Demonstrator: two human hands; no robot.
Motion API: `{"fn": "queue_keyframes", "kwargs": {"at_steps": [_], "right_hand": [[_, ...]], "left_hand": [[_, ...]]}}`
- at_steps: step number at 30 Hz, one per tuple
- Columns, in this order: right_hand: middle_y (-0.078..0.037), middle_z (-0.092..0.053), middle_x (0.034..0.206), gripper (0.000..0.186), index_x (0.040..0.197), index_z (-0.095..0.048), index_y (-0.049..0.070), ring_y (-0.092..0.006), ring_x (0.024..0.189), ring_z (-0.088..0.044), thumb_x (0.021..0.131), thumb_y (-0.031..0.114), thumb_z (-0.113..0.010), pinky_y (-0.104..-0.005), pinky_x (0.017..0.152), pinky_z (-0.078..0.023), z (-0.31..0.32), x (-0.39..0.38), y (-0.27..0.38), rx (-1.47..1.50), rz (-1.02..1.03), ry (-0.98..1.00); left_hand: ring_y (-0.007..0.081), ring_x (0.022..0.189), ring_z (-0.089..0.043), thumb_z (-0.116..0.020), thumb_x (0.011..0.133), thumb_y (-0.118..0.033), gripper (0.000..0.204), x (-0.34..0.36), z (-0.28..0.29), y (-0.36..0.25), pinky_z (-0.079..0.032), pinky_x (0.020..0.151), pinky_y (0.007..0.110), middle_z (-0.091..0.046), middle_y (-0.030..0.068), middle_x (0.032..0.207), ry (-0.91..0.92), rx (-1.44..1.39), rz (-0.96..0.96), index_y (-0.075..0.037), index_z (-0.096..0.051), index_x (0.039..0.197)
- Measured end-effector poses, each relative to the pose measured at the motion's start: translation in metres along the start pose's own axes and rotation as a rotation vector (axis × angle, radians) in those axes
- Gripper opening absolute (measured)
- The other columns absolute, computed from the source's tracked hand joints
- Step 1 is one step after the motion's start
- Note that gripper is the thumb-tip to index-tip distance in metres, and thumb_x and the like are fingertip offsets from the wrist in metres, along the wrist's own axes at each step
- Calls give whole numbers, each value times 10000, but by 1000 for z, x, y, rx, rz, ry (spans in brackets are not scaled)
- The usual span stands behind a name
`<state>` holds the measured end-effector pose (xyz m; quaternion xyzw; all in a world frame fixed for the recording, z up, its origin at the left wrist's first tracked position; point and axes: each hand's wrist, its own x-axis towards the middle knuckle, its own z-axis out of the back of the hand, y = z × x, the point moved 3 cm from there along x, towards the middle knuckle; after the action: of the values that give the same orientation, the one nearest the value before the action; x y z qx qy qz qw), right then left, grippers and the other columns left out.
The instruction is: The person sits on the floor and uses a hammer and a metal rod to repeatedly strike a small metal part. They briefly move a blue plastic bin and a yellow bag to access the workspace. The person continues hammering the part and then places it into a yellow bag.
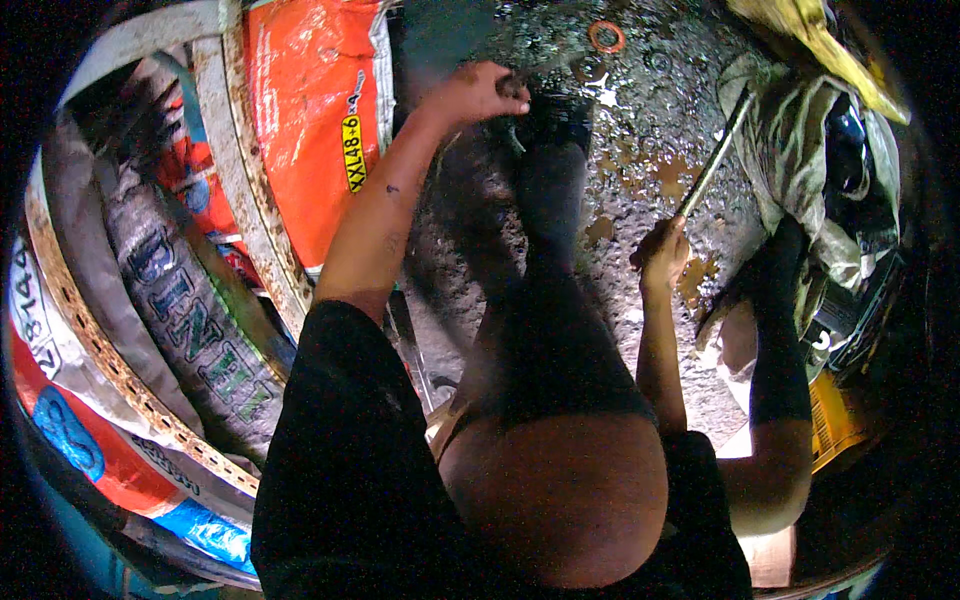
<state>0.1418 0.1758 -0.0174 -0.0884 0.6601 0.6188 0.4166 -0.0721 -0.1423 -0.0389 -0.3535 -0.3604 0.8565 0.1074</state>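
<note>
Near, lower centre of frame: bare left knee (555,495), dark covering on the shin below it. The bent right leg (780,360) stands toward the right edge. Both flank the working space; a swing of the rod that strays sideways could catch a shin.

Right of centre: right hand (665,255) closed around the lower end of a slim metal rod (713,163), which slants up and right. If the palm or metal is wet, the grip might slip; grip at one end only, so a knock at the far tip could twist it.

Rod's tip lies close to crumpled grey cloth (770,150), upper right. Loose folds could snag it; whether they touch, cannot tell.

Upper centre: left hand (485,92), fingers bent in, narrow. Dark patch at the fingertips, a small piece or grime; cannot tell. If a piece, a loose pinch could drop it onto the wet ground (660,130).

Upper left: orange-red sack (300,120) beside a rusty metal frame (240,140); a jerked left forearm might scrape that edge.

Farthest, top: orange ring (607,37) lying on the ground, small enough to be kicked aside and lost.
</note>
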Motion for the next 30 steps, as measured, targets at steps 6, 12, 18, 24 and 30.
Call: {"fn": "queue_keyframes", "kwargs": {"at_steps": [6,12,18,24,30], "right_hand": [[20,-350,470,502,632,-352,153,-109,333,-334,1016,475,-387,-287,314,-317,-9,-12,17,45,-31,75],[14,-359,476,465,671,-378,151,-116,332,-330,1014,463,-403,-282,312,-302,-5,-18,12,19,-46,86],[41,-333,483,461,661,-367,162,-95,348,-326,1011,458,-418,-274,321,-284,-19,-29,9,-6,-14,107],[30,-356,512,472,697,-403,151,-91,380,-330,1000,512,-395,-268,350,-279,-13,-27,-25,-296,43,56],[22,-356,513,459,729,-423,130,-102,380,-327,1010,490,-380,-273,350,-282,-27,-44,-4,-160,-49,194]], "left_hand": [[351,953,-652,-760,696,-190,391,-29,-20,7,-524,853,415,-682,181,979,73,242,-19,-43,-674,1049],[364,944,-645,-722,660,-121,392,-14,-36,12,-531,828,445,-675,174,963,-130,369,-228,-65,-671,1045],[362,901,-661,-764,666,-169,448,0,-19,-9,-540,804,450,-686,156,953,-1,426,-151,-114,-674,1102],[348,908,-669,-801,678,-232,493,9,-22,-6,-546,801,441,-694,148,969,-44,386,-208,-141,-667,1144],[338,931,-668,-796,676,-243,497,17,-28,-20,-543,835,435,-695,140,994,8,429,-136,-157,-669,1149]]}}
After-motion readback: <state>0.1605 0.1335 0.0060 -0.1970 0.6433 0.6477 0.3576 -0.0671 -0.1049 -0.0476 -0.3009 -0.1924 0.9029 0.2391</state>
